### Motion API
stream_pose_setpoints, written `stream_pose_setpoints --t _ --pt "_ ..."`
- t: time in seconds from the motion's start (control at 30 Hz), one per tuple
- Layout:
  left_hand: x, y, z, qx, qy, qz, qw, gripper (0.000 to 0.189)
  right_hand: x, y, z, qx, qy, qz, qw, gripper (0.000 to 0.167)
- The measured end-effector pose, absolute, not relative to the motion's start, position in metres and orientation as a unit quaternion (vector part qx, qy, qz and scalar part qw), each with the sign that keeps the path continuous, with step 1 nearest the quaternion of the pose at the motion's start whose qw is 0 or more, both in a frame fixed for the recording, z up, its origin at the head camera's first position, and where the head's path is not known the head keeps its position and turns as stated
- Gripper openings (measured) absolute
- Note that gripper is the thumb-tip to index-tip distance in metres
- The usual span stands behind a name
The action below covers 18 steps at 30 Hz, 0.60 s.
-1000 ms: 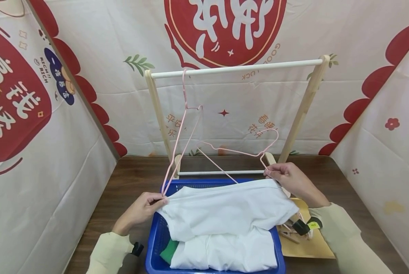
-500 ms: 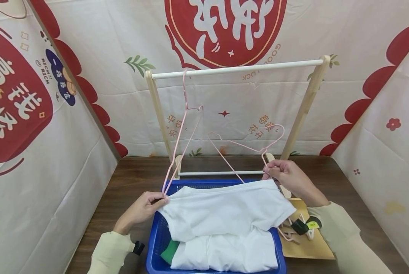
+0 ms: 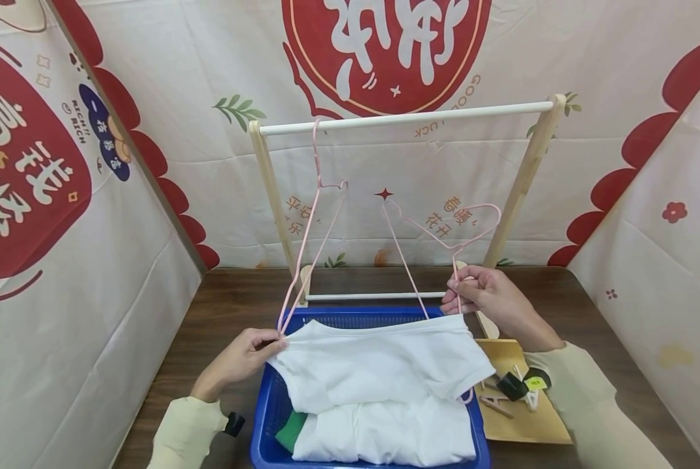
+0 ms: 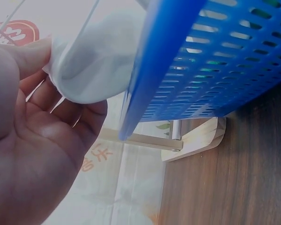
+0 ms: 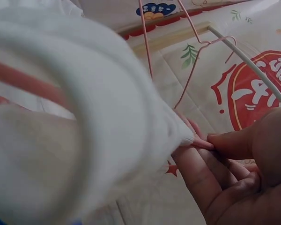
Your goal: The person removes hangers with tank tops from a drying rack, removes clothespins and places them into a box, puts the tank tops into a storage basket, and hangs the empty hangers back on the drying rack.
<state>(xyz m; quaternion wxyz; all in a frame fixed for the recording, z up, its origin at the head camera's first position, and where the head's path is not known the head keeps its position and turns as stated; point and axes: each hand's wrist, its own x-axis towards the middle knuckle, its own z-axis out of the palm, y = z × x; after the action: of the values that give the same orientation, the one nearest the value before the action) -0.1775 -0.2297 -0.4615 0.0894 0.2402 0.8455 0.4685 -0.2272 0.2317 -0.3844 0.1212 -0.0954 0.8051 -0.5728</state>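
Observation:
In the head view a white garment [image 3: 379, 358] with short, sleeve-like ends stretches over a blue basket [image 3: 257, 423]. My left hand [image 3: 241, 358] pinches its left corner, where the lower end of a pink hanger [image 3: 305, 238] meets the fingers. That hanger hangs from the rack's rod. At the garment's right end, my right hand [image 3: 493, 296] pinches the wire of a second pink clothes hanger [image 3: 426, 228]. Its hook points up to the right, and one pink end shows below the right opening. In the right wrist view, pink wire runs inside the cloth opening [image 5: 136, 112].
The rack [image 3: 402, 120], with a white rod and wooden legs, stands behind the basket. More white cloth [image 3: 385, 433] and a green piece [image 3: 291, 430] lie in the basket. Right of it, a yellow tray [image 3: 531, 426] holds several clothespins. Printed cloth walls enclose the table [image 3: 221, 293].
The right hand has shifted slightly left, and the second hanger has tilted more upright, its far corner moving right and up. The garment's right end has moved left. The left hand stays put.

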Motion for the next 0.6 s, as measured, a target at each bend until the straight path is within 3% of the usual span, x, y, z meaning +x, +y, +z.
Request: stream_pose_setpoints --t 0.2,0.6 --pt "-0.176 -0.232 -0.459 0.249 0.842 0.468 0.103 0.018 -0.230 0.227 -0.379 -0.104 0.793 -0.591 0.105 0.028" --pt "-0.176 -0.233 -0.461 0.261 0.838 0.461 0.130 0.018 -0.236 0.222 -0.360 -0.113 0.767 -0.628 0.076 0.023"
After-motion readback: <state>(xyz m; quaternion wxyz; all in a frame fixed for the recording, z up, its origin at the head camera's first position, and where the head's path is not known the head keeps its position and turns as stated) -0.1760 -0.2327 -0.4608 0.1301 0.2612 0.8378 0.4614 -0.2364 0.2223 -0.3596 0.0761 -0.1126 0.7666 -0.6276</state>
